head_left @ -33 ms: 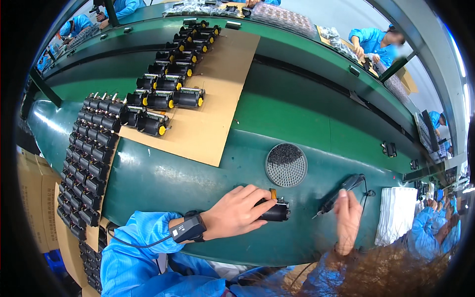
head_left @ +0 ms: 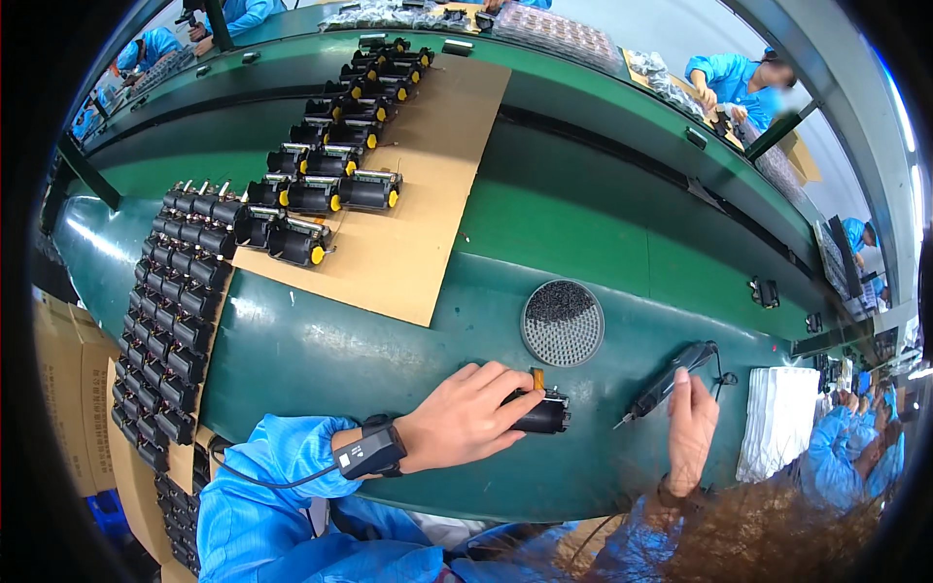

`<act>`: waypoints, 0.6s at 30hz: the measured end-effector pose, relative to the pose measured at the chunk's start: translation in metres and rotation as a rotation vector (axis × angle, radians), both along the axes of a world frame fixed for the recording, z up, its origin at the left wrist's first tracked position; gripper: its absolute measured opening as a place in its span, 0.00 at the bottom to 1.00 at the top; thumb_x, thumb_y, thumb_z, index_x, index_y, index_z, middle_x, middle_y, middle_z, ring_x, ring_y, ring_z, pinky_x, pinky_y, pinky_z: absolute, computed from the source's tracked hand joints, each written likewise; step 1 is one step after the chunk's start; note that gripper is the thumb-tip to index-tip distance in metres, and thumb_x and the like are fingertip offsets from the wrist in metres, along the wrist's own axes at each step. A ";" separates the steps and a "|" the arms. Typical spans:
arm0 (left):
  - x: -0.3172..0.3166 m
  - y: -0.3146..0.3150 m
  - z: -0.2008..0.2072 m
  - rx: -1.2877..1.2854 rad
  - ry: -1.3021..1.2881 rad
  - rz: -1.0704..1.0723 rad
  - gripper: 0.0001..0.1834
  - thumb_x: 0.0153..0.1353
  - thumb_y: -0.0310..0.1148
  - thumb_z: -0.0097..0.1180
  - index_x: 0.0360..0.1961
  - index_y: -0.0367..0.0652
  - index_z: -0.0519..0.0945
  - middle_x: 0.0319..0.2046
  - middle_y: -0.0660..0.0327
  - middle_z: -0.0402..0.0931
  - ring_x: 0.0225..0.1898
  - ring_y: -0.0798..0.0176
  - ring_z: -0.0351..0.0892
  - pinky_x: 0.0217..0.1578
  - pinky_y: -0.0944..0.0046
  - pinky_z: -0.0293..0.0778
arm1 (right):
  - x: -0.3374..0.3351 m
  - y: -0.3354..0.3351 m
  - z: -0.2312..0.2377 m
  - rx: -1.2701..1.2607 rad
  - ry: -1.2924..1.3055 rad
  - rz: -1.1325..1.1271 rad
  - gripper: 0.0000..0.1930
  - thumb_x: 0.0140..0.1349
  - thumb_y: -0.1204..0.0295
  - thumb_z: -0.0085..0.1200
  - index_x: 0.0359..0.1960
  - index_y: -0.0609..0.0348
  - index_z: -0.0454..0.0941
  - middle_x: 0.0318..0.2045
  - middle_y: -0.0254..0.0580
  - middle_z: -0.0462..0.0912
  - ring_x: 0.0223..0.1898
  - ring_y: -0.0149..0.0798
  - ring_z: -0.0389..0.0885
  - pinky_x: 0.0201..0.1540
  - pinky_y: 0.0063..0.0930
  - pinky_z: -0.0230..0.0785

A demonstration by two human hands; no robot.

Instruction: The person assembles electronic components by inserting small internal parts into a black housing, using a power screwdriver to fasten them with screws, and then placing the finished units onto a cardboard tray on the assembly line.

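Note:
My left hand (head_left: 478, 410) has its fingers closed on a black cylindrical part (head_left: 544, 416) lying on the green table. An amber ribbon-like tab (head_left: 537, 378) stands up from the part's far side, and my fingers cover its left end. To the right, my right hand (head_left: 690, 432) has its fingers stretched out beside a black, pen-shaped electric screwdriver (head_left: 666, 381). The screwdriver lies on the table, bit toward the black part; whether my fingertips touch it I cannot tell. Beyond the left hand sits a round grey dish (head_left: 562, 324) of small black pieces, likely screws.
Black parts with yellow wheels (head_left: 316, 199) line a cardboard sheet (head_left: 428, 243) at the far left. Rows of black cylindrical parts (head_left: 170, 321) stand farther left. A white stack of sheets (head_left: 777, 423) is at the right. Co-workers in blue sleeves (head_left: 727, 78) are across the bench.
My right hand has shifted slightly to the right beside the screwdriver. The left hand and the black part stay put.

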State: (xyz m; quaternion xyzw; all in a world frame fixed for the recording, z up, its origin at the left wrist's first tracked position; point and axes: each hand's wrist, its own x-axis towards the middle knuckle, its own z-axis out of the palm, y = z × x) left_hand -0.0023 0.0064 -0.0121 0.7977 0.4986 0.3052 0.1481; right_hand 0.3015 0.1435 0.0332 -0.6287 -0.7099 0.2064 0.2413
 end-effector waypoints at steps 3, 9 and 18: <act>0.004 0.002 0.008 -0.046 0.024 0.027 0.30 0.56 0.39 0.73 0.59 0.41 0.80 0.55 0.58 0.74 0.55 0.53 0.74 0.54 0.54 0.75 | 0.022 0.027 -0.019 -0.058 -0.226 -0.127 0.33 0.74 0.49 0.55 0.22 0.71 0.73 0.15 0.52 0.73 0.18 0.37 0.68 0.25 0.41 0.64; -0.002 0.002 0.000 -0.001 0.026 0.036 0.30 0.55 0.39 0.74 0.59 0.43 0.80 0.55 0.60 0.74 0.57 0.52 0.74 0.55 0.54 0.75 | 0.015 0.041 -0.016 -0.288 -0.281 -0.177 0.30 0.69 0.49 0.61 0.23 0.70 0.81 0.19 0.47 0.83 0.23 0.37 0.83 0.31 0.36 0.73; -0.003 0.001 -0.008 -0.039 -0.063 0.025 0.29 0.56 0.39 0.72 0.59 0.44 0.81 0.54 0.60 0.75 0.56 0.54 0.76 0.53 0.55 0.76 | -0.034 0.022 -0.019 -0.159 1.465 0.384 0.18 0.70 0.65 0.59 0.55 0.61 0.73 0.37 0.39 0.76 0.40 0.38 0.80 0.45 0.38 0.81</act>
